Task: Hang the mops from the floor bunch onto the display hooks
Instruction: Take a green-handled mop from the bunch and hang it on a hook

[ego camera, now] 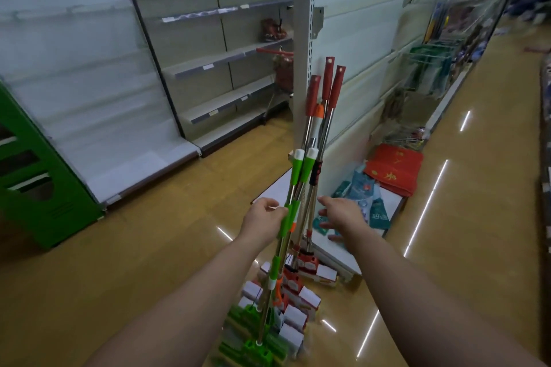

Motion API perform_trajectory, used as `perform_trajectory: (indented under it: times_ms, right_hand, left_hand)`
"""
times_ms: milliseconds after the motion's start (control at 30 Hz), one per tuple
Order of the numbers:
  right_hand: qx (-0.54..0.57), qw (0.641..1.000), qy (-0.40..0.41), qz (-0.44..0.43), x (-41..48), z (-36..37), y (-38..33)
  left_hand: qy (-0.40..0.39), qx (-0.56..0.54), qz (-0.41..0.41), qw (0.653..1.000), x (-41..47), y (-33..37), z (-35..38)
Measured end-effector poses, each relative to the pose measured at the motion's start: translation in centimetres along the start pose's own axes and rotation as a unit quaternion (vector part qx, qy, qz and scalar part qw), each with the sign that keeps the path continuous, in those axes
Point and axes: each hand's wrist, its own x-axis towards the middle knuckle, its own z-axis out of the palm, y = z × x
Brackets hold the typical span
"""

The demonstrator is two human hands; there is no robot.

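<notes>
Green-handled mops [290,211] pinched in left hand [262,219] fingers; right hand [340,213] fingers spread; labels blurred, unreadable.

The mops [301,197] stood in a bunch on the floor, leaning against the white shelf post. Some had green handles and green heads, others had red handles and red-and-white heads. The poles were shiny metal.

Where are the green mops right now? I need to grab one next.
The green mops stand centre frame, left of the red mops, with the left hand gripping their poles.
</notes>
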Motion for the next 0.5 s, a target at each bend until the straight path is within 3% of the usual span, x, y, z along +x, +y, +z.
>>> perform_trajectory:
  times_ms: [500]
  right_hand:
    - [0.013, 0.999, 0.030, 0.034, 16.6, 3.4, -4.3]
  left_hand:
    - [-0.027, 0.012, -0.053, 0.998, 17.3, 1.0, 2.0]
